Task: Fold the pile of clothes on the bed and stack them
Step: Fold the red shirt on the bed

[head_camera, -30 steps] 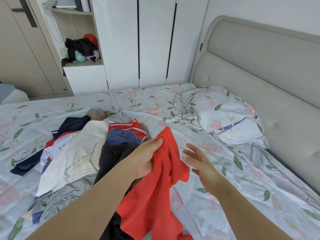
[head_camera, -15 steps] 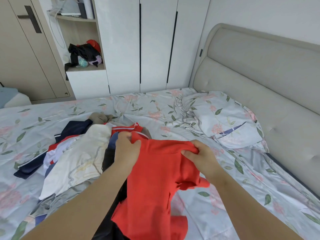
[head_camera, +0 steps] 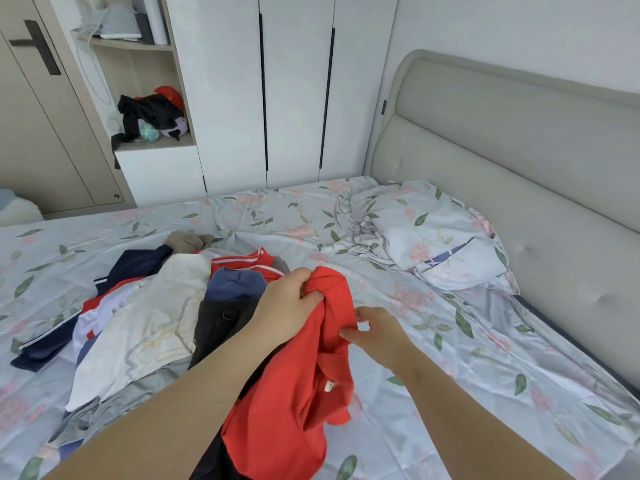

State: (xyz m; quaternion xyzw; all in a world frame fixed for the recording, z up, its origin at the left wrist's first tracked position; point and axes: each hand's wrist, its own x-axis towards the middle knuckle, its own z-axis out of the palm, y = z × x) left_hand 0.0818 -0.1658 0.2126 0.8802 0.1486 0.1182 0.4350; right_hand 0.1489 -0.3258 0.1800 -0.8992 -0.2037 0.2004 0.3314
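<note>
Head view: task barely begun, by appearance; no folded stack is visible. Left hand [head_camera: 289,304] grips the bunched top of the red garment [head_camera: 294,410]; right hand [head_camera: 375,332] pinches its edge. The garment hangs crumpled beside the pile of clothes [head_camera: 149,323] on the bed [head_camera: 485,375], long axis running toward the viewer.

The left hand [head_camera: 287,306] grips red garment [head_camera: 294,410]; right hand [head_camera: 377,332] seemingly pinches it.
</note>
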